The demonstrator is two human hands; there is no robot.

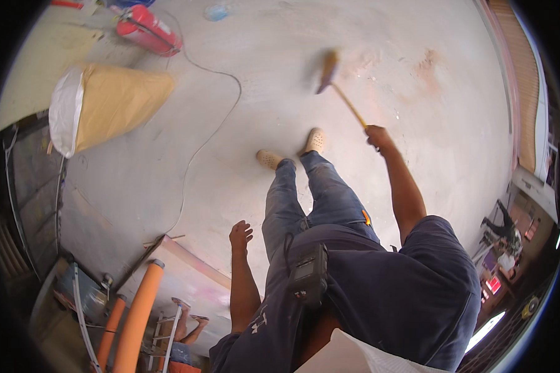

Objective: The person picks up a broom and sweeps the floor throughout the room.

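Note:
My right hand (379, 138) is closed around the yellow handle of a broom (350, 105), out ahead and to the right of my feet. The broom's head is smeared by motion and lies low over the grey floor (267, 81). Reddish-brown dust (428, 65) marks the floor to the right of the broom's head. My left hand (241, 234) hangs beside my left leg, with its fingers loosely apart and nothing in them.
A tan sack (121, 102) and a red fire extinguisher (148, 32) are at the far left. A thin cable (196, 149) snakes across the floor. Orange pipes (138, 320) and a person's legs by a ladder are lower left. Other people (509, 245) are at right.

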